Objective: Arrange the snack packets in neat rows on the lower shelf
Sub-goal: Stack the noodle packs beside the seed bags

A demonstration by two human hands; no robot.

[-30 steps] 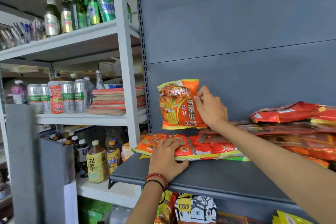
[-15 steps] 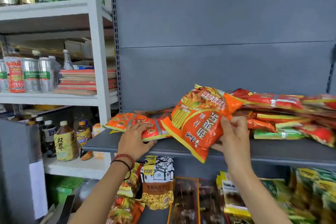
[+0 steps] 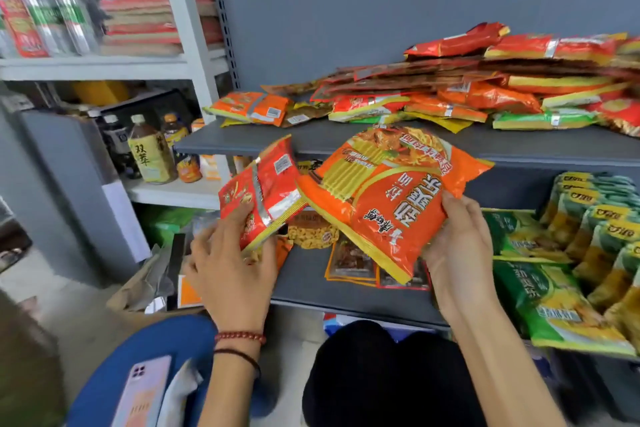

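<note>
Both hands are holding packets in the air in front of the shelving, below the upper shelf and above the lower one. The left hand [image 3: 232,263] is pinching a small red-orange packet [image 3: 263,191] by its lower end (which digits are lying behind it I cannot tell). That packet is tilting up and to the right, clear of either shelf. The right hand [image 3: 460,243] is gripping a large orange packet [image 3: 388,198] by its right edge, with the thumb on the printed face and the other fingers out of sight behind. The packet's left corner is overlapping the small one. Progress, as a judgement: partly done. On the lower shelf [image 3: 304,288], green packets [image 3: 571,253] are already standing in overlapping rows at the right. The left and middle are carrying only a few flat packets [image 3: 349,260], loosely placed. The heap of packets [image 3: 450,94] on the upper shelf [image 3: 519,146] is lying unsorted and is probably the bulk of the remaining work. Neither held packet is touching the lower shelf yet, so both are waiting to be set down and lined up.
</note>
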